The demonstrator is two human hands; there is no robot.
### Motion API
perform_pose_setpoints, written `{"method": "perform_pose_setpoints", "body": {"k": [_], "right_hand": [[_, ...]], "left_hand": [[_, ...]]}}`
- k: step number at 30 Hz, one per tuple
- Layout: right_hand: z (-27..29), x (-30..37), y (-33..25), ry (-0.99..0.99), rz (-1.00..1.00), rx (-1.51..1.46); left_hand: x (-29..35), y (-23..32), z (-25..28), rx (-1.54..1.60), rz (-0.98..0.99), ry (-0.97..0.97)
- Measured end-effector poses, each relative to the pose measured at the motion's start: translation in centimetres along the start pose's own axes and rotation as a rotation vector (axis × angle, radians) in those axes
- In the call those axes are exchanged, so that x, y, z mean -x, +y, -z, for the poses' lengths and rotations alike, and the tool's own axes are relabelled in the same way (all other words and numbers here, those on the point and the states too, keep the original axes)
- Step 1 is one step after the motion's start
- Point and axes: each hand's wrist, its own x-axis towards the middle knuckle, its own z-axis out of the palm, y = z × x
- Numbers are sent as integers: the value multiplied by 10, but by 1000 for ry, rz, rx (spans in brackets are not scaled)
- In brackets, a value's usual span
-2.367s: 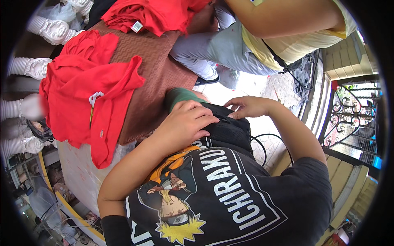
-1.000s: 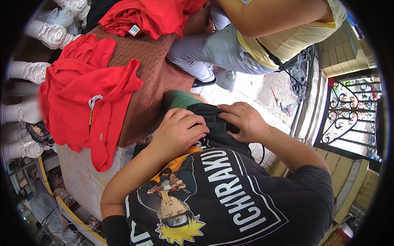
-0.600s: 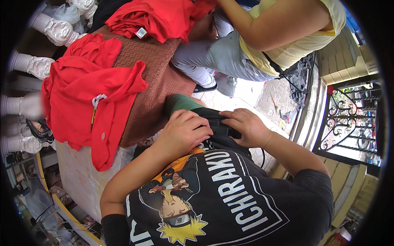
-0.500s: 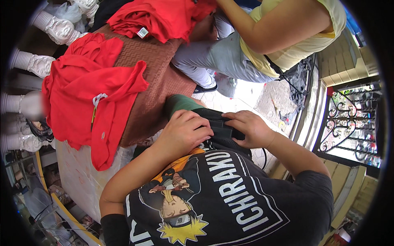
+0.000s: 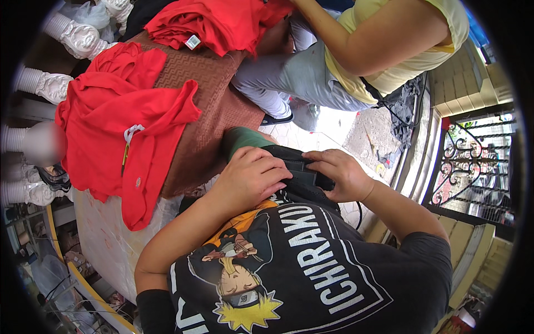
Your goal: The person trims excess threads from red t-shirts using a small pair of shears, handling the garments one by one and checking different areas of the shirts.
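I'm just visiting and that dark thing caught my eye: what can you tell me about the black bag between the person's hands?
The black bag lies just beyond the front of the person's dark shirt. It looks like soft fabric and seems open on top, where dark, blocky shapes show. The left hand covers its left side; the right hand rests along its right side.

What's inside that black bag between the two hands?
In the black bag, dark blocky shapes show, but exactly what they are is unclear. The left hand, right hand and the bag's sides cover the rest.
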Motion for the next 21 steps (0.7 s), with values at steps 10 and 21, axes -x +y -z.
{"method": "perform_pose_setpoints", "body": {"k": [10, 21], "right_hand": [[18, -10, -1, -369, -83, 227], [11, -42, -13, -256, -458, 72]], "left_hand": [[0, -5, -3, 35, 108, -99], [25, -27, 12, 407, 571, -192]]}}
